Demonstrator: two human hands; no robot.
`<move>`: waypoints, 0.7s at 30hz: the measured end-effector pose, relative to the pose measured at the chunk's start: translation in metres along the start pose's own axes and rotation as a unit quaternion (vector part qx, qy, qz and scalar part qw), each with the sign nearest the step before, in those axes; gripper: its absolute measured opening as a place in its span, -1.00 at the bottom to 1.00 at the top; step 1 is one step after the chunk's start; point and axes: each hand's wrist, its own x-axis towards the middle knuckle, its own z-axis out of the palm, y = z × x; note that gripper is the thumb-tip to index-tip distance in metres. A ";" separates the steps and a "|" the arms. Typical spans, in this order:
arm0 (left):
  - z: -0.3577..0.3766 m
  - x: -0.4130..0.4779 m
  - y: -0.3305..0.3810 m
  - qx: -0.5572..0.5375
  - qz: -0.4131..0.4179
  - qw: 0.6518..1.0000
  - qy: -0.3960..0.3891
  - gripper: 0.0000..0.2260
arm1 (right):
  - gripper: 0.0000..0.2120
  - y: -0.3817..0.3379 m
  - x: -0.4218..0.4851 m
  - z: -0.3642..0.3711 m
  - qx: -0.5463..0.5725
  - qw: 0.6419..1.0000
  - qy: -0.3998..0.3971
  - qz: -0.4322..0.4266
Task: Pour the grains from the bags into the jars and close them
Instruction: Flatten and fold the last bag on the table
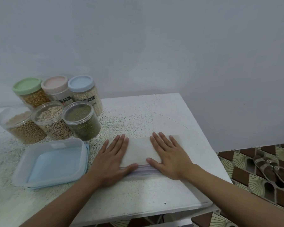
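A flat, empty-looking zip bag (pixel 138 150) lies on the white table (pixel 154 194), its purple zip strip toward me. My left hand (pixel 112 158) presses flat on the bag's left side and my right hand (pixel 170 155) presses flat on its right side, fingers straight. At the back left stand several grain jars. A green-lidded jar (pixel 30 91), a pink-lidded jar (pixel 57 87) and a blue-lidded jar (pixel 85 92) form the rear row. In front are clear-lidded jars of yellow beans (pixel 20 126), pale beans (pixel 52 120) and green beans (pixel 81 121).
A clear plastic box with a blue lid beneath it (pixel 53 163) sits left of the bag. The table's right edge drops to a patterned tile floor where a pair of sandals (pixel 270 167) lies. A plain wall stands behind the table.
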 end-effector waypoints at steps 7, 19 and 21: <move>-0.003 -0.003 -0.002 -0.022 -0.014 1.000 -0.015 -0.13 | -0.02 0.031 -0.023 -0.005 0.004 0.999 -0.015 0.045; -0.073 0.043 0.012 0.083 -0.011 0.981 -0.177 -0.04 | 0.06 0.028 -0.027 -0.002 0.014 0.997 0.009 0.072; -0.082 0.062 0.023 0.070 -0.001 0.989 -0.132 -0.29 | 0.08 0.028 -0.027 -0.002 0.016 0.997 0.009 0.078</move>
